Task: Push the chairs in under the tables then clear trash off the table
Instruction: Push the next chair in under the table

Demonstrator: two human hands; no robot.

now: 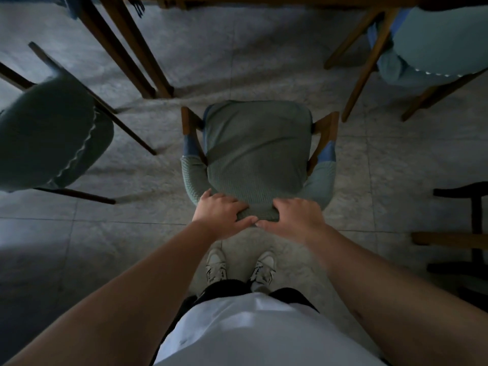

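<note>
Both hands on chair back.
Left hand (220, 212) and right hand (297, 216) grasp the green-covered chair (257, 149) top edge, thumbs nearly touching.

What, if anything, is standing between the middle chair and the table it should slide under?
Nothing visible does: bare floor lies between the chair and the table, with the table legs off to either side.

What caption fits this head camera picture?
Left hand and right hand grip the green chair's back, facing the table legs.
</note>
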